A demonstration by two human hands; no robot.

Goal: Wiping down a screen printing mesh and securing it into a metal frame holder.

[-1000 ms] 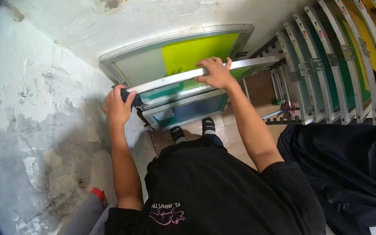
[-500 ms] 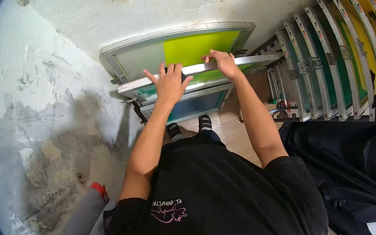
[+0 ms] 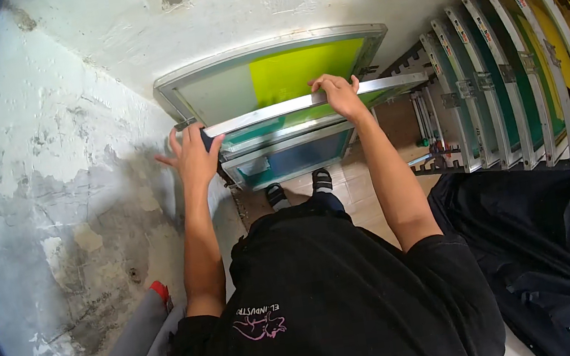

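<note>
A metal frame (image 3: 304,106) in the middle is being held on top by the right hand (image 3: 339,94); the left hand (image 3: 193,158) is being pressed flat, fingers wide, on its corner. It could be tipped and dropped.

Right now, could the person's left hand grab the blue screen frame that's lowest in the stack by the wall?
Probably yes. The left hand sits at the left end of the upper metal frame, and the blue screen frame lies just below it with its near edge uncovered. Nothing stands between them, so a short drop should reach it.
</note>
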